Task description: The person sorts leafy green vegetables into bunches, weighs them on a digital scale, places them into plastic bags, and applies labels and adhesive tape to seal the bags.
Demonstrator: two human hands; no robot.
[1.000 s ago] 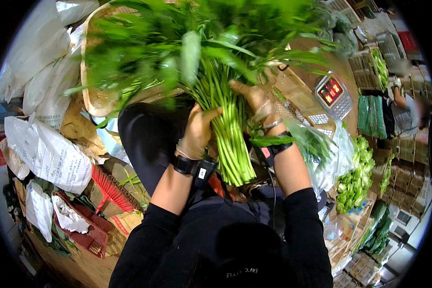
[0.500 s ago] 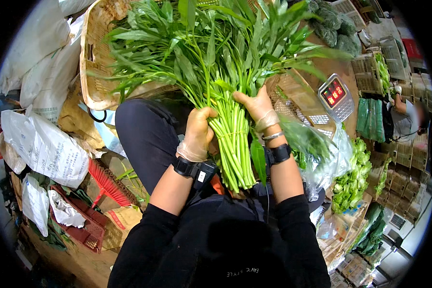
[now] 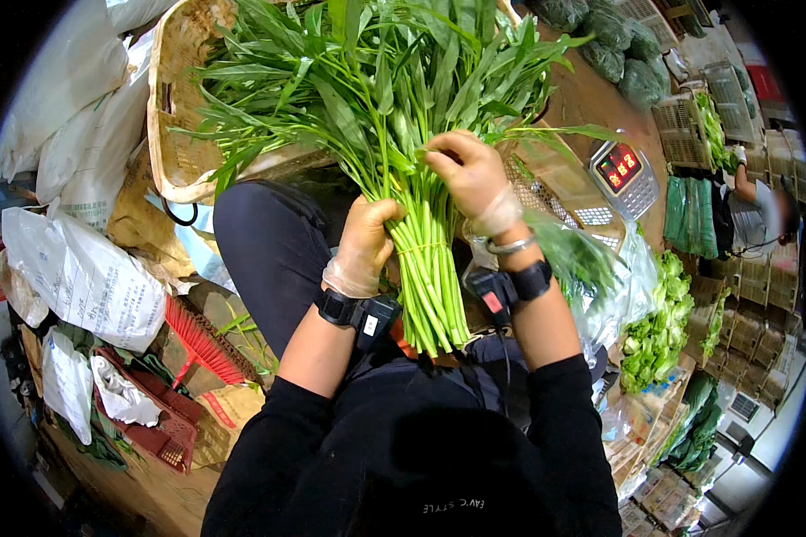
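Brown floor (image 3: 143, 488) is seen around the seated person's work, and stacked crates (image 3: 766, 300) are ranged far off to the right of the hands. One bunch of water spinach (image 3: 432, 291) is held upright over the lap, its cut stem ends turned toward the body and its leaves spread out beyond the hands. Its stems are clamped by the left hand (image 3: 367, 234), just above a thin tie (image 3: 424, 248) by which they are bound. Fingers of the right hand (image 3: 475, 174) are bent at the base of the leaves, higher than the left; whether a leaf is pinched there cannot be told. Both hands are covered by thin clear gloves, and the wrists are ringed by black straps (image 3: 338, 307).

Beyond the left hand, a beige plastic basket (image 3: 158, 125) is partly overhung by the leaves. To the right of the right hand, a digital scale (image 3: 636, 199) is lit in red, with a clear plastic bag (image 3: 638, 286) and pale green lettuce (image 3: 658, 331) placed nearer the body. Well left of the left hand, a red broom (image 3: 201, 340) and a white sack (image 3: 85, 277) are seen.
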